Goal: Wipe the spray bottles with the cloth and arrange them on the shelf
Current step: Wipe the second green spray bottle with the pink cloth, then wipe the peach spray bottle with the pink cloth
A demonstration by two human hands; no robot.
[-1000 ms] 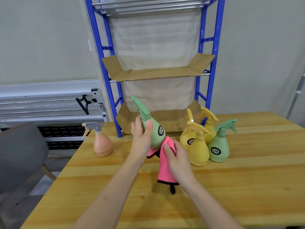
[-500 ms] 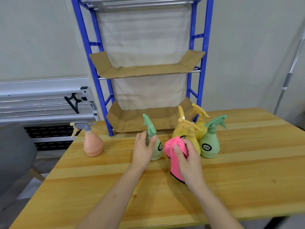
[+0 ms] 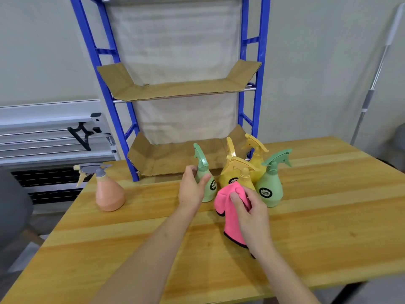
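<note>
Pale green pear-shaped plastic spray bottle (image 3: 207, 185), black round label, upright on wooden table (image 3: 131, 227); my left hand (image 3: 190, 190) wraps its body. Right hand (image 3: 252, 212) pinches bunched pink cloth (image 3: 230, 207), just right of it. Yellow bottles (image 3: 245, 172) behind the cloth.

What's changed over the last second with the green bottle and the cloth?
The light green bottle in the left hand went from tilted and lifted to standing upright on the table; the hand still grips it. The right hand still holds the pink cloth, now off the bottle. Other bottles unmoved.
</note>
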